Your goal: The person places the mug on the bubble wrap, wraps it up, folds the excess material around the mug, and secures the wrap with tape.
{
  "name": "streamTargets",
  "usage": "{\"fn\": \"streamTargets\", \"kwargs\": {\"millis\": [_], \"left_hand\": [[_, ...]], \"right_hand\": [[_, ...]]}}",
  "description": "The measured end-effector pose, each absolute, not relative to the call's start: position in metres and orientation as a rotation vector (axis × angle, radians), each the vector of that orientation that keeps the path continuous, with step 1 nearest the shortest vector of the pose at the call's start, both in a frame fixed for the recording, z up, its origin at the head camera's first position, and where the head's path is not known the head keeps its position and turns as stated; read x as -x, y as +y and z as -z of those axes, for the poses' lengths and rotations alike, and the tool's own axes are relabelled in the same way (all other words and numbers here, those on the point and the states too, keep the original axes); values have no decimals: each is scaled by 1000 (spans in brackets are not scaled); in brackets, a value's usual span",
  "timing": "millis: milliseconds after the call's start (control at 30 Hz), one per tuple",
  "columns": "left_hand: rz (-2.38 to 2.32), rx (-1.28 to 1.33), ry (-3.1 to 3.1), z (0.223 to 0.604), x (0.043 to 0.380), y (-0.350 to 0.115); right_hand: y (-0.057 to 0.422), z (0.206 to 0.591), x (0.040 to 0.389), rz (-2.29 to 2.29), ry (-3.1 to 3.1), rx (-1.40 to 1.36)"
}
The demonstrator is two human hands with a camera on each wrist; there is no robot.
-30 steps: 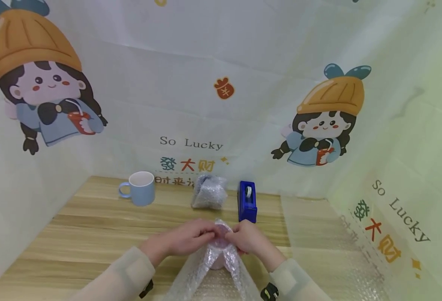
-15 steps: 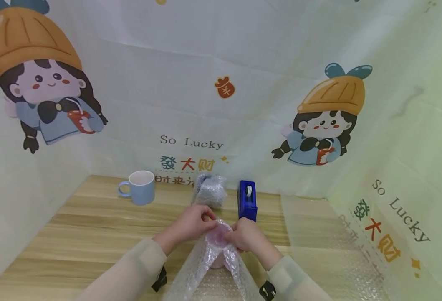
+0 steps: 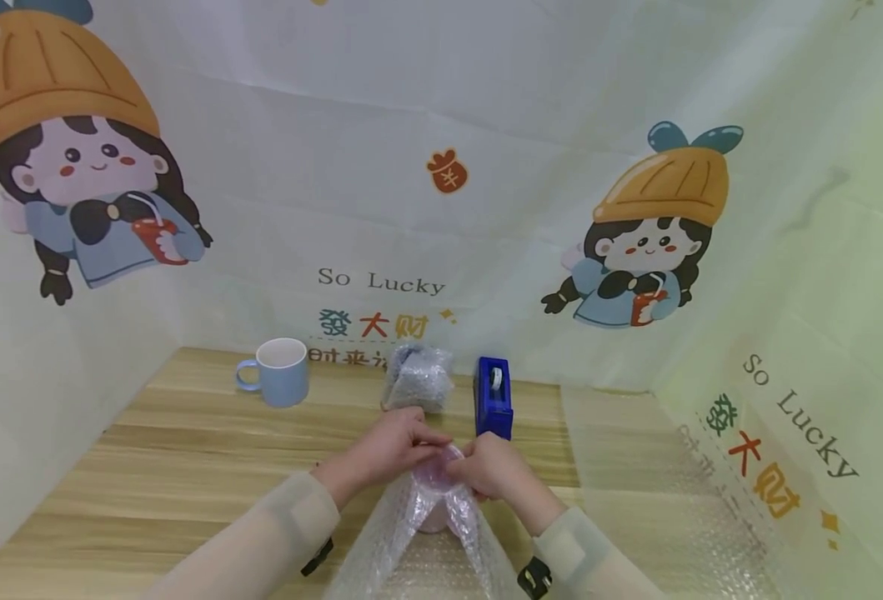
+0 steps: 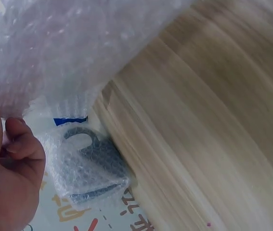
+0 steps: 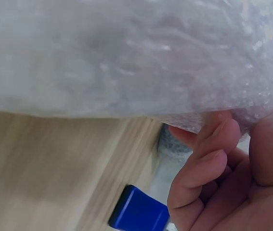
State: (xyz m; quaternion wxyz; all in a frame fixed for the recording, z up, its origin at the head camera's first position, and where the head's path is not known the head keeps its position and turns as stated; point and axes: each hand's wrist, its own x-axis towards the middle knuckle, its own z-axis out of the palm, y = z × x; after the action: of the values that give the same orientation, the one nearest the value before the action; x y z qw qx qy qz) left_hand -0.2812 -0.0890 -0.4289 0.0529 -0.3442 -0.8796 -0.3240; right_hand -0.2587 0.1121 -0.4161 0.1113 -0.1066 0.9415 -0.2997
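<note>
A pink cup (image 3: 433, 522) stands in front of me in the head view, with a sheet of bubble wrap (image 3: 381, 533) draped round its sides and falling open towards me. My left hand (image 3: 384, 446) pinches the wrap at the cup's far left rim. On the right side, my right hand (image 3: 497, 468) grips the wrap's edge at the rim, its thumb over the cup's mouth and the other fingers outside. Both wrist views show the bubble wrap (image 4: 73, 43) running up to the curled fingers. The lower part of the cup is mostly hidden by the wrap.
Behind the hands lies a bubble-wrapped bundle (image 3: 420, 382) with a dark handle-like loop (image 4: 85, 134). A blue tape dispenser (image 3: 494, 400) stands right of it, a light blue mug (image 3: 283, 375) at the back left. More bubble wrap (image 3: 636, 492) covers the table's right side.
My left hand has lifted from over the cup's mouth to its far left rim, then shifted slightly right along it. The right hand has stayed nearly still at the rim.
</note>
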Motion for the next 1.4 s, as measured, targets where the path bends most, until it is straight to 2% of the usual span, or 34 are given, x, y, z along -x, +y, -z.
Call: {"fn": "streamTargets", "kwargs": {"millis": [233,333,500,833,1133,1400], "left_hand": [[755,1250,-2595,425,267,-99],[817,1330,-2653,420,258,-109],[919,1322,-2812,416,252,-118],[794,1340,-2861,427,253,-115],[797,1308,-2885,424,251,-115],[802,1335,-2884,423,252,-112]], "right_hand": [[112,420,255,993,2703,313],[111,418,255,1008,2705,323],[109,417,258,994,2720,339],[129,426,253,1133,2556,389],[177,424,214,1260,2389,317],[214,433,163,1045,2325,260]]}}
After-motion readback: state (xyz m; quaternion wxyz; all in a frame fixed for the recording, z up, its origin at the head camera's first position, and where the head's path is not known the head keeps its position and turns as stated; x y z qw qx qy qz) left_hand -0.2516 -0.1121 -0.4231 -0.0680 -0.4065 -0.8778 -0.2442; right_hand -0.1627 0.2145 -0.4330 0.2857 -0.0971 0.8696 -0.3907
